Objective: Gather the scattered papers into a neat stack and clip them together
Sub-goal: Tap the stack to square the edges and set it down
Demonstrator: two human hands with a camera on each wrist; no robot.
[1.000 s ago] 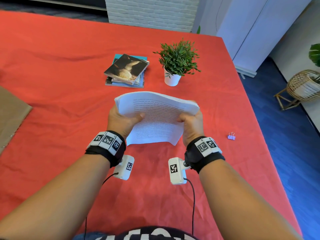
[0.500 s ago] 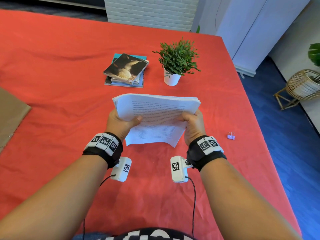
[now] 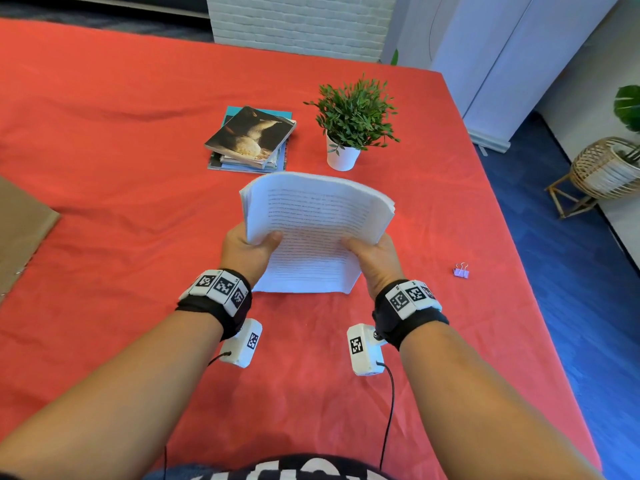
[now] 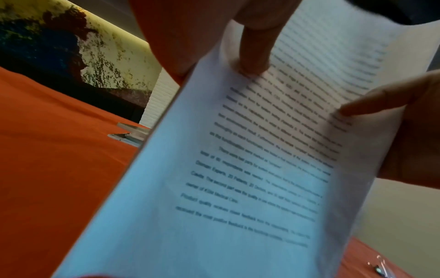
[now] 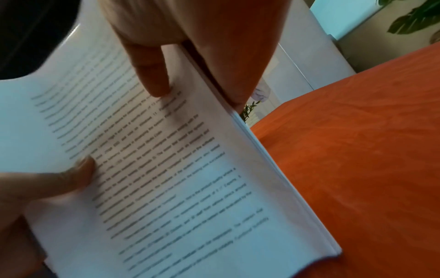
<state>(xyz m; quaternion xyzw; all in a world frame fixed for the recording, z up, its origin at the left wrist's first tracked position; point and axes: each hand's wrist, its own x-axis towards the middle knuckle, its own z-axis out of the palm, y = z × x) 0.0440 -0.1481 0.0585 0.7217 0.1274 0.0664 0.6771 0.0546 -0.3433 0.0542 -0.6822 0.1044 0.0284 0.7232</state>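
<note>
Squaring up the thick stack of white printed papers (image 3: 313,233) – both hands, left (image 3: 244,252) and right (image 3: 375,259), clamped on its sides, bottom edge on the red-clothed tabletop (image 3: 104,168). Next, probably: free one hand for the small purple binder clip (image 3: 461,271) lying off right.

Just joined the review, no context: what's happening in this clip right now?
A person holds a stack of printed papers upright in both hands, its bottom edge resting on the red tablecloth, apparently squaring it up. The left hand grips the left side and the right hand the right, thumbs on the front page. The top of the stack bows toward the far side of the table. A small purple binder clip lies unused on the cloth to the right, so clipping isn't done yet.
</note>
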